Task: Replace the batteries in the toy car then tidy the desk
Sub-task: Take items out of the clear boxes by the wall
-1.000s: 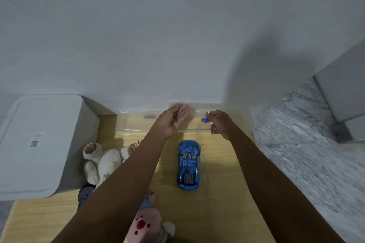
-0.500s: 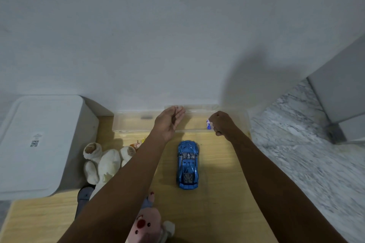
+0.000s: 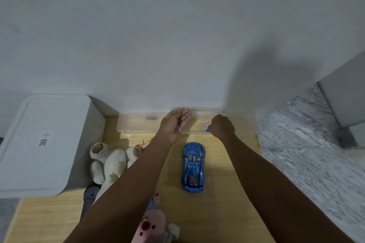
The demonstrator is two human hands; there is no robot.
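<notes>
The fingers [image 3: 214, 127] of the right hand [image 3: 222, 126] pinch a battery [image 3: 207, 126] over the clear box [image 3: 138, 124] while the left hand [image 3: 174, 124] hangs open, so tidying seems in hand; next, release it inside, away from the toy car [image 3: 193, 166] on the counter [image 3: 227, 203].

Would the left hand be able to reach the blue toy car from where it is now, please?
Probably yes: the left hand is open and holds nothing, and the toy car lies uncovered on the desk nearby, nothing between them.

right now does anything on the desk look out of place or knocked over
The cream plush toy lies sprawled against the white bin, and a pink plush sits at the near edge. The blue toy car stands upright on its wheels, undamaged.
</notes>
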